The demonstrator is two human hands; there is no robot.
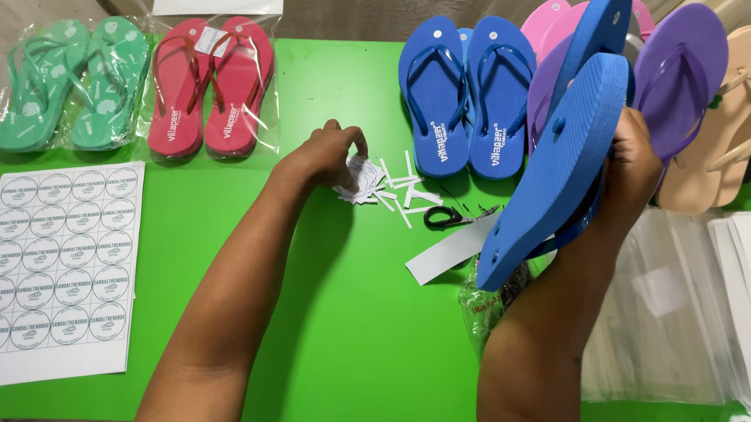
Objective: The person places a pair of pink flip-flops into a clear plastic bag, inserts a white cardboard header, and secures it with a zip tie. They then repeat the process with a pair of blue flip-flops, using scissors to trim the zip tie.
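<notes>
While the right hand [630,167] clamps a pair of blue flip-flops [564,154] with fingers curled tight around their edge, the soles face the camera and the long axis runs steeply, heel ends low toward the near side of the green table [332,323], toe ends high above the far edge. The pair hangs in the air over the right half of the table (not resting on it). The left hand [331,155] is closed in a pinch, fingertips pressed together on a small heap of cut paper stickers [362,182] near the table's middle. Black scissors [446,216] and white paper strips [403,191] lie just beside that heap. A sticker sheet [54,268] covers the near left corner; bagged green sandals [72,84] and bagged red sandals [212,85] lie along the far left edge.
</notes>
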